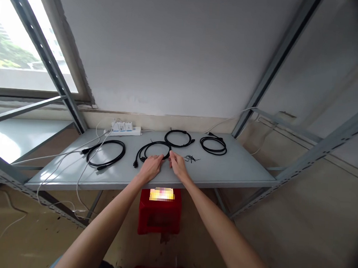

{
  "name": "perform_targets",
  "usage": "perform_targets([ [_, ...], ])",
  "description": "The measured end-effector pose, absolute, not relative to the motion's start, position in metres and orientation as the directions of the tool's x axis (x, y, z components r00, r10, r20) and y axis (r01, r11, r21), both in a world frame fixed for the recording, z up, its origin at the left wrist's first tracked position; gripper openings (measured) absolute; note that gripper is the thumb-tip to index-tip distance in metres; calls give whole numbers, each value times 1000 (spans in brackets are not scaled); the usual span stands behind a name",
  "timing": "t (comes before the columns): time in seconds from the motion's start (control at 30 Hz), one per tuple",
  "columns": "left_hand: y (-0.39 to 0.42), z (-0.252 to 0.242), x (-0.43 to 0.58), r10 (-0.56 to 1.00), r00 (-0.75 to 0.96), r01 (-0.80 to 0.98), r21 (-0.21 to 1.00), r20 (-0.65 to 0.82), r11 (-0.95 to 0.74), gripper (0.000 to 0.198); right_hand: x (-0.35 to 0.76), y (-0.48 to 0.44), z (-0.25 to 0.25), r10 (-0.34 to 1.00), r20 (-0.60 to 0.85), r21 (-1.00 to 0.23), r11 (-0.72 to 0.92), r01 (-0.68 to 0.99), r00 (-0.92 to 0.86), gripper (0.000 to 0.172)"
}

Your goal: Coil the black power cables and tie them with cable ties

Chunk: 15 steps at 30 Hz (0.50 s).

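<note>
A coiled black power cable point(158, 142) lies on the grey shelf near its front edge, with a plug end sticking out at the left. My left hand point(151, 167) is closed on the near side of this coil. My right hand point(178, 166) pinches at the coil's right side, close to the left fingertips; whether a thin tie is also between the fingers is hidden. Just right of my right hand lies a small pile of short black ties point(191, 158). Behind the hands sits another black cable coil point(177, 145).
More black coils lie at the left point(122, 154) and right point(212, 153) of the shelf point(225, 170). A white power strip point(133, 131) with adapters stands at the back left, its white cords trailing forward. Metal uprights frame both sides. A red stool point(159, 216) stands below.
</note>
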<state>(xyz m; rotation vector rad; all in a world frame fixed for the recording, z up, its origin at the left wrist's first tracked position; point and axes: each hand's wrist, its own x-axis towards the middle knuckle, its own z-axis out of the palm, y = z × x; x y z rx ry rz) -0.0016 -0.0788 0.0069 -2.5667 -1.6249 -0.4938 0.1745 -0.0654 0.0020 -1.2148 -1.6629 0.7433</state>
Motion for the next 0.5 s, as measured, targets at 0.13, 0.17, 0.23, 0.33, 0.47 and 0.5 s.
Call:
perform_targets([
  [0.13,-73,9,-6,854,422,881,84,306,-465,31,176,-61,-1,936,337,-766,338,547,-107,49],
  [0.17,-70,10,-8,841,440,878,49,315,-477,31,175,-61,-2,931,342,-710,345,614,-127,46],
  [0.23,-61,14,-13,820,457,878,-30,344,-477,30,173,-61,-1,923,342,-575,353,738,-176,40],
  [0.33,-43,19,-26,854,391,917,-67,343,-393,27,167,-63,2,927,302,-396,332,856,-220,34],
  [0.47,-18,23,-43,960,199,979,9,197,-205,27,161,-67,8,939,234,-272,311,911,-251,33],
  [0.5,-13,23,-46,967,172,984,15,189,-178,27,161,-68,9,940,225,-259,312,914,-257,33],
])
